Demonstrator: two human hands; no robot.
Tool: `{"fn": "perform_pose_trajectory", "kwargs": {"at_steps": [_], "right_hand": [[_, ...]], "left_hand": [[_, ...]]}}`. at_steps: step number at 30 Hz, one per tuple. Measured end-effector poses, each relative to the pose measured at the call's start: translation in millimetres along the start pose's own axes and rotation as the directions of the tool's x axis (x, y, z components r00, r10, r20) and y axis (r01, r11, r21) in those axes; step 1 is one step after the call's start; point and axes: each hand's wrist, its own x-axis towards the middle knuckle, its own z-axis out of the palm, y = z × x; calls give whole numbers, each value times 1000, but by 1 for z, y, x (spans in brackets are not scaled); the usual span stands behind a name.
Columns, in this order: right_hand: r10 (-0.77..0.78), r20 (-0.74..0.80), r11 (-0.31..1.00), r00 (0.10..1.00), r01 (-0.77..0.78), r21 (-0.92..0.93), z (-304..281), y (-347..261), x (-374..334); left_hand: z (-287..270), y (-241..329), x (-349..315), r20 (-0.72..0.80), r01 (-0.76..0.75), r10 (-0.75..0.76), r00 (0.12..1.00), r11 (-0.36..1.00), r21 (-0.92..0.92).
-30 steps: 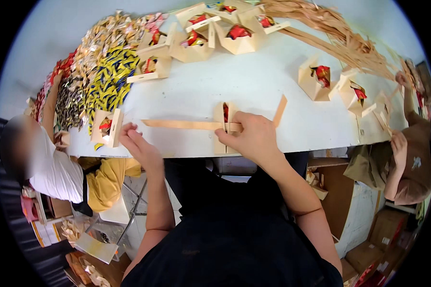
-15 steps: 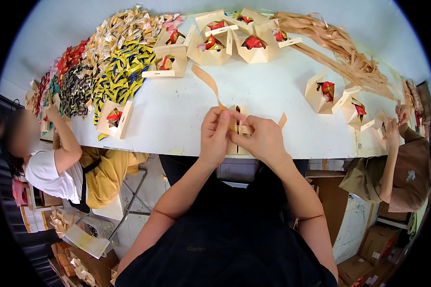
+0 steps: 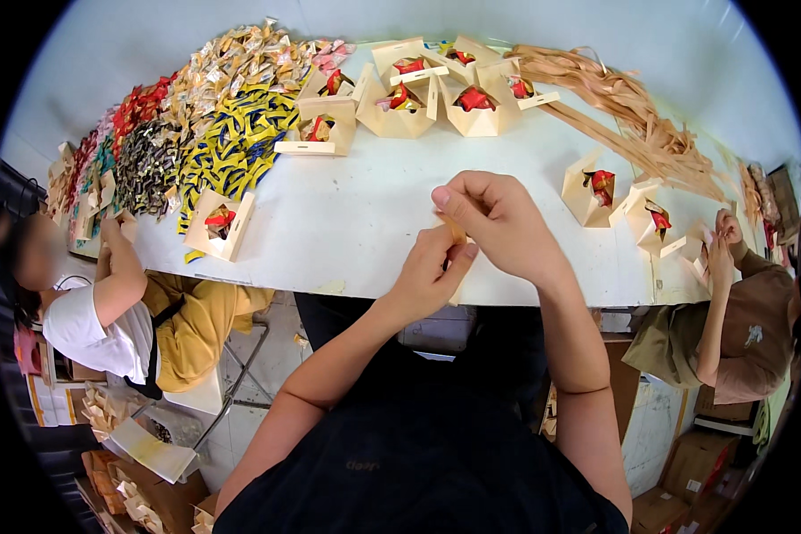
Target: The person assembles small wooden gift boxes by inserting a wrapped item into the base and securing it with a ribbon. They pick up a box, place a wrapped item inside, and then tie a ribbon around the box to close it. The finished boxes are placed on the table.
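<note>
My two hands meet above the near edge of the white table (image 3: 347, 249). A tan ribbon (image 3: 457, 230) stretches between them. My right hand (image 3: 504, 222) is higher and farther out, its thumb and fingers pinched on the ribbon. Lower and to the left, my left hand (image 3: 429, 271) curls its fingers around the same ribbon. Most of the ribbon, and any box under it, is hidden behind my hands.
Open cream paper boxes (image 3: 397, 111) holding red packets stand at the back, with others at left (image 3: 215, 224) and right (image 3: 587, 191). Wrapped sweets (image 3: 231, 138) pile up at far left, and tan ribbons (image 3: 623, 111) at far right. One co-worker (image 3: 107, 311) sits left, another (image 3: 739, 320) right.
My right hand has risen and moved away from me. My left hand has shifted right and nearer. The ribbon's long loose end and the cream box no longer show.
</note>
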Motion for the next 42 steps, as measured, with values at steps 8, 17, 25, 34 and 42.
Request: {"fn": "perform_pose_trajectory", "kwargs": {"at_steps": [8, 17, 25, 34, 42], "right_hand": [[-71, -531, 924, 845, 257, 285, 2, 49, -28], [170, -250, 804, 953, 13, 595, 19, 72, -10], [-262, 99, 962, 960, 252, 104, -3, 93, -63], [91, -180, 990, 979, -70, 122, 21, 101, -38], [156, -350, 979, 923, -97, 182, 42, 115, -33]], "left_hand": [[1, 2, -8, -64, 240, -269, 961, 927, -289], [4, -11, -4, -135, 204, -258, 957, 924, -322], [-7, -17, -4, 26, 230, -242, 970, 877, -421], [3, 4, -4, -121, 56, -72, 990, 990, -132], [21, -4, -25, -344, -88, 60, 937, 994, -64]]}}
